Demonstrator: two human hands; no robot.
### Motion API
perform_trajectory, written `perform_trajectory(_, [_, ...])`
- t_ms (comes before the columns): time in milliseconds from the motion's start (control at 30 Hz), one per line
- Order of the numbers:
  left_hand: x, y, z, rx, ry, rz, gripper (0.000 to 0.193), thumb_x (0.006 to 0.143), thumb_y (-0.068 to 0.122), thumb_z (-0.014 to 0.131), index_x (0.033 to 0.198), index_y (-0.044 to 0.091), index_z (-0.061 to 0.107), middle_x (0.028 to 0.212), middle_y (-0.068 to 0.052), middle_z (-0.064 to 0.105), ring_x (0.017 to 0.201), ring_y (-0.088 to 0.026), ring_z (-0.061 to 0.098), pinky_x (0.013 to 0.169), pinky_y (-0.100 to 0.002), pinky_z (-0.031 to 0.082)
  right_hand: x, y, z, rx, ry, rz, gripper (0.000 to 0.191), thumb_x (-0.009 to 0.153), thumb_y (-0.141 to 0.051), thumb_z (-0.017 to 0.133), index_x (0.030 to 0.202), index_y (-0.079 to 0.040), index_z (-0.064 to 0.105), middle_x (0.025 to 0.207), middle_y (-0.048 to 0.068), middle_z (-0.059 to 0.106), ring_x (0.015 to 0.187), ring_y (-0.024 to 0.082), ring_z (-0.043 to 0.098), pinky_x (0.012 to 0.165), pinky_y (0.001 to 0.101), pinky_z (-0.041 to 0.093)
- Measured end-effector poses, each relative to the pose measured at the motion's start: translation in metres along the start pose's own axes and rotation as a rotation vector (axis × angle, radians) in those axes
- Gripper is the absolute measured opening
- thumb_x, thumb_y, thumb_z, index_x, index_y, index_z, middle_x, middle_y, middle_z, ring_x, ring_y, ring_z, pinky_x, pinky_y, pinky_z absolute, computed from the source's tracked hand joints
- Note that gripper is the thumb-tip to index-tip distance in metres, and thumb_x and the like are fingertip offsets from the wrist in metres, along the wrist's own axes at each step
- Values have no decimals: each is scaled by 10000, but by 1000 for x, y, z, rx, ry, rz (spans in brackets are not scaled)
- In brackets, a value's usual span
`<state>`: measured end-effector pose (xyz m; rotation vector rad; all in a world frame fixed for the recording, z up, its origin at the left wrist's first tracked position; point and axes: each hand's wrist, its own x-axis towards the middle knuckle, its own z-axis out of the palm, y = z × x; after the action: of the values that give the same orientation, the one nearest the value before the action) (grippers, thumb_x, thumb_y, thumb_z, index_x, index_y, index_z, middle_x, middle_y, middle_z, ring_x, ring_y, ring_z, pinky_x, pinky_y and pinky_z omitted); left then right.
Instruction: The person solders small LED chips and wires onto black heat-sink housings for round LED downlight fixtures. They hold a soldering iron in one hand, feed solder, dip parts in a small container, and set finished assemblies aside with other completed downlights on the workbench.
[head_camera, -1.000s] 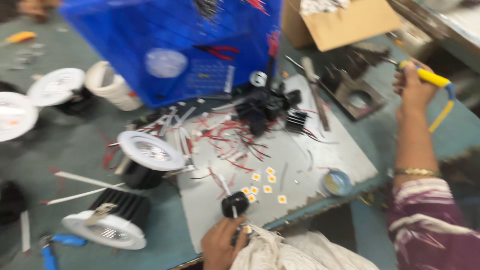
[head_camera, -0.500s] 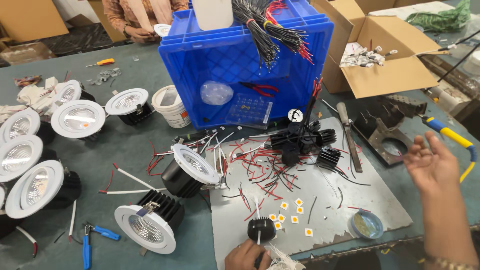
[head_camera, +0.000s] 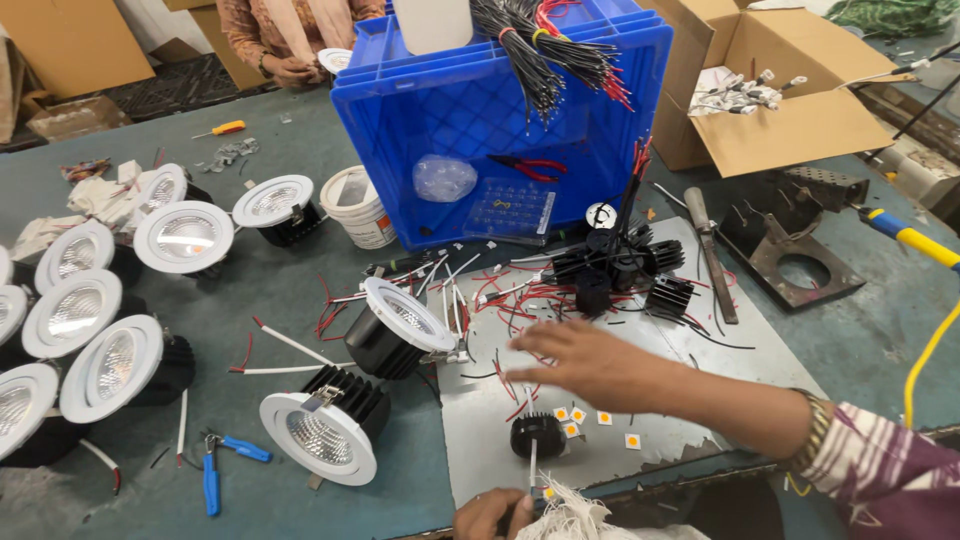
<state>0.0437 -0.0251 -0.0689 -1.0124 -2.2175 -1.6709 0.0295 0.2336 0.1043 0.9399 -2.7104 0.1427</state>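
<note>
Black finned heat sink (head_camera: 537, 436) sits on the grey metal sheet (head_camera: 740, 350) on the counter, just under the right hand (head_camera: 590, 362) and just ahead of the left hand (head_camera: 492, 516).

Right hand: fingers spread, palm down, holding nothing, hovering over loose red and black wire offcuts (head_camera: 515, 395).

Left hand: low at the frame edge, mostly cut off, closed around a thin white stick-like piece (head_camera: 532, 465) that reaches up to the heat sink; grip detail can't be made out. White rag (head_camera: 580, 515) just to its right.

Small yellow LED chips (head_camera: 578, 415) lie right of the heat sink, near the right wrist.

Handling call: heat sink looks rigid, light-to-moderate weight, fins give good bite, so take it by the sides. Chips likely fragile, so pinch by the edges. Wires limp and tangly.

White downlight (head_camera: 322, 432) left of both hands.
</note>
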Motion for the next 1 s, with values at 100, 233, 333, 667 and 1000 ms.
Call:
perform_trajectory(100, [-4, -6, -15, 54, 51, 35, 169, 750, 105, 814, 623, 57, 715, 512, -81, 680, 424, -197, 679, 442, -344, 528, 9, -5, 24, 13, -131, -117, 600, 855, -69, 598, 1426, -243, 529, 1524, 142, 426, 1415, 363, 383, 1075, 544, 376])
perform_trajectory(233, [-5, -12, -27, 128, 85, -100, 239, 733, 104, 805, 547, 50, 664, 457, -94, 630, 380, -211, 637, 418, -369, 493, 15, 4, 53, 3, -190, -207, 565, 912, -119, 593, 1441, -289, 489, 1520, 112, 436, 1429, 354, 396, 1102, 544, 375])
perform_trajectory(333, [-2, -12, -24, 104, 110, -91, 257, 741, 115, 812, 549, 43, 658, 465, -101, 623, 387, -219, 618, 411, -375, 476, 22, 10, 63, 16, -212, -249, 565, 931, -143, 613, 1444, -330, 470, 1550, 95, 424, 1432, 357, 394, 1100, 562, 369])
perform_trajectory(667, [7, -6, -28, 196, 8, 157, 239, 764, 174, 815, 626, 67, 653, 568, -74, 614, 475, -234, 638, 457, -372, 475, 10, -32, 40, 146, -371, -345, 745, 715, -158, 764, 1404, -342, 548, 1630, 112, 350, 1483, 370, 328, 1081, 566, 364])
perform_trajectory(1000, [4, -18, -39, -81, -44, -217, 195, 810, 119, 793, 677, 11, 698, 587, -61, 650, 496, -117, 577, 484, -285, 426, 3, -34, 38, 419, -376, -25, 430, 881, -237, 725, 1302, -162, 673, 1375, 142, 608, 1251, 335, 596, 1006, 449, 500])
